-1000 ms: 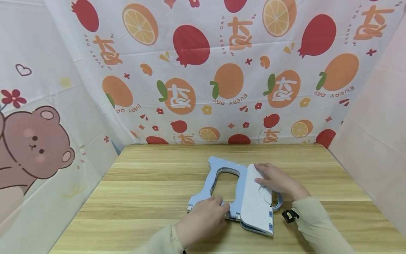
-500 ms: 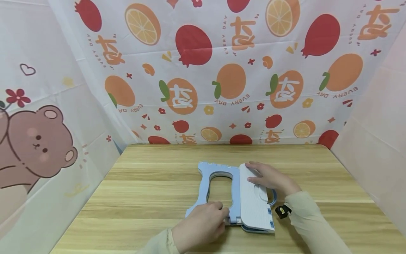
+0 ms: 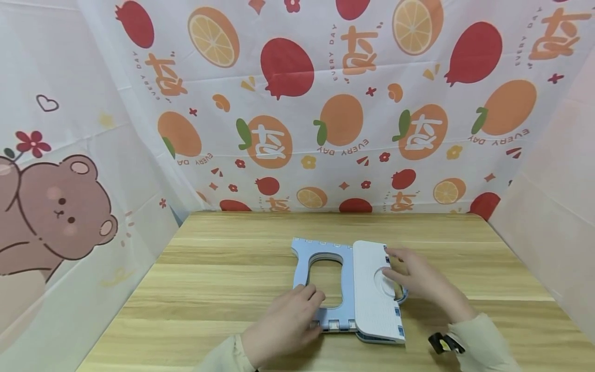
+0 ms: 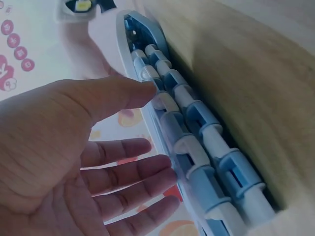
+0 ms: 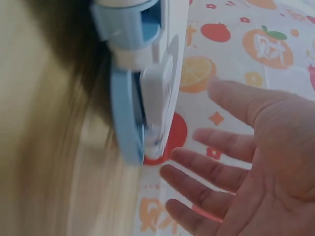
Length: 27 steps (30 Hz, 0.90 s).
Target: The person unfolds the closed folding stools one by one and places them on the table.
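Note:
A folded step stool (image 3: 369, 299) in light blue and white lies flat on the wooden table. Its blue part has a large oval opening, and the white panel is on the right. My left hand (image 3: 283, 323) is at the stool's near left corner. In the left wrist view its thumb (image 4: 140, 94) overlaps the row of hinges (image 4: 197, 147), while the other fingers are spread and nearly straight. My right hand (image 3: 423, 281) is by the white panel's right edge, near the blue carry handle (image 5: 125, 118). Its fingers are spread apart, holding nothing.
The wooden table (image 3: 209, 289) reaches back to a fruit-print curtain (image 3: 297, 124). Side curtains stand at left and right, the left one with a printed bear (image 3: 69, 206). A small black device (image 3: 443, 343) is worn at the right wrist.
The stool has turned to lie squarer to the table. My right hand has slid off the white panel's top towards its right edge, and my left hand's fingers have loosened from the near edge.

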Tool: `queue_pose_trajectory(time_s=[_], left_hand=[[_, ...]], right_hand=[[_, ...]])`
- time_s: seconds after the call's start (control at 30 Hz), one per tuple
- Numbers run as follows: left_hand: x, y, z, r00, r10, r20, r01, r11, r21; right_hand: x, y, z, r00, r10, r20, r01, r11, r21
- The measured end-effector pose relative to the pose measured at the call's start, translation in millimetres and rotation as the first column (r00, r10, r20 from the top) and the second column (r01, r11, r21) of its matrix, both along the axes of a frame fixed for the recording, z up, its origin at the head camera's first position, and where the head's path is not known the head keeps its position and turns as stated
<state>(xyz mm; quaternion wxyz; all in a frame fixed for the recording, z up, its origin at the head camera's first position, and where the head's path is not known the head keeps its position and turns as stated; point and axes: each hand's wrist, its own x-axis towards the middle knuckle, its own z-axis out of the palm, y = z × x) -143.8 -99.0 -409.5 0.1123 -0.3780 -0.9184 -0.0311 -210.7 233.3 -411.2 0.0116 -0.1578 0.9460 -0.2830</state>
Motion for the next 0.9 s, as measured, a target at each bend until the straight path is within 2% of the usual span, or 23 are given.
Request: queue_pose_trajectory(time_s=[0.2, 0.33, 0.53, 0.9], left_hand=[[-0.9, -6.1, -3.7, 1.0, 0.001, -0.019, -0.002, 0.999, -0.035], [-0.7, -6.7, -4.7, 1.0, -0.003, -0.023, 0.002, 0.998, -0.062], [-0.1, -5.4, -6.4, 1.0, 0.008, 0.016, -0.007, 0.998, -0.062], [2.0, -4.2, -7.6, 0.999, -0.011, 0.039, 0.013, 0.998, -0.064]], right_hand=[[13.7, 19.7, -4.3, 0.993, -0.099, 0.07, 0.1, 0.995, -0.007], [18.4, 23.0, -11.0, 0.995, -0.075, 0.062, 0.076, 0.997, -0.006], [21.2, 21.2, -18.4, 0.994, -0.049, 0.097, 0.051, 0.999, -0.014], [18.2, 22.7, -24.7, 0.989, -0.004, 0.147, 0.013, 0.998, -0.063]])
